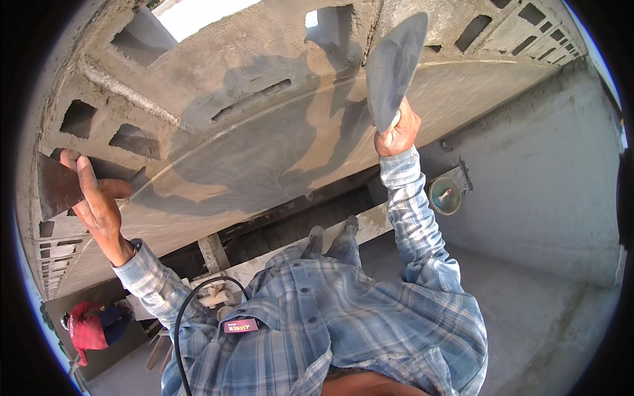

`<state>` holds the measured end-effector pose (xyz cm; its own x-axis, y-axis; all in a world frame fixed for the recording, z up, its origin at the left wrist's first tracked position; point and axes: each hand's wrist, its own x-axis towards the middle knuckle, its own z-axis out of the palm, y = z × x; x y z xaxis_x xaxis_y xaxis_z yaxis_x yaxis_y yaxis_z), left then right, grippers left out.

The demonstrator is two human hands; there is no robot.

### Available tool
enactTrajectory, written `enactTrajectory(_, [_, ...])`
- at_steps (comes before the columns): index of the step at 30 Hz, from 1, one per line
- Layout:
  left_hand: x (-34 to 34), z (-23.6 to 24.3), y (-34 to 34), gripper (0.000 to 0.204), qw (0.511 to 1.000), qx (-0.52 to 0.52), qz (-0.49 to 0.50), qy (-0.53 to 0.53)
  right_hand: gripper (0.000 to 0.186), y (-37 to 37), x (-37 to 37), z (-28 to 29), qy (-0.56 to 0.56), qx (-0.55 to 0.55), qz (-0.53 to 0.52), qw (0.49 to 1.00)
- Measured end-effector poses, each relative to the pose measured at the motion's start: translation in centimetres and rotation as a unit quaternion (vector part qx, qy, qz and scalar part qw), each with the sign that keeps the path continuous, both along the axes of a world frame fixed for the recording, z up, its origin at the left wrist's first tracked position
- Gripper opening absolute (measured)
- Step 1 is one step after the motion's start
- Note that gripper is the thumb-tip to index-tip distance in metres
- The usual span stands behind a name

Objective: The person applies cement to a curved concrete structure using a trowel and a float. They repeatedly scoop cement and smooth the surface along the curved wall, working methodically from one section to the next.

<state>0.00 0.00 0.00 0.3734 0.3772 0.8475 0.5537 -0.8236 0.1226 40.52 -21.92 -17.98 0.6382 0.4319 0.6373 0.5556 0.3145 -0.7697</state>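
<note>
My right hand [396,132], raised at upper middle right, grips a pointed steel trowel [398,63] whose grey blade stands in front of the concrete wall. My left hand [97,198] is raised at the left beside the square openings, its fingers around a dark brown flat piece [58,185], perhaps a tool; its exact form is unclear. The curved plastered band [251,162] between my hands carries my shadow. Above it the rough concrete [191,86] has rectangular openings and slots. My plaid-sleeved arms reach up from below, and a small pink packet [240,325] sits in my shirt pocket.
My boots rest on a narrow plank [373,221] over a dark gap. A round bucket [444,204] with something inside sits at the right by a grey wall [541,165]. A person in red [89,327] is at lower left near timber pieces [157,350]. A black cable loops beside me.
</note>
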Motion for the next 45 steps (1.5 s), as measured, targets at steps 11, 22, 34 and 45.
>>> enactTrajectory(11, [1.6,1.6,-0.2,0.037,0.999,0.042,0.006,-0.004,0.043,1.0,1.4,-0.7,-0.016,0.055,0.047,0.997])
enactTrajectory(22, [2.5,1.3,-2.2,0.038,0.993,-0.092,0.05,-0.05,0.04,-0.8,2.2,1.2,-0.086,0.013,0.038,0.995])
enactTrajectory(34, [1.2,0.7,-1.3,0.04,0.998,-0.02,0.059,-0.003,0.047,-1.1,2.3,0.2,-0.011,0.033,0.058,0.998])
enactTrajectory(45, [2.1,1.4,-2.5,0.047,0.982,-0.142,0.103,-0.073,0.047,-1.5,3.9,2.1,-0.077,-0.086,0.109,0.987])
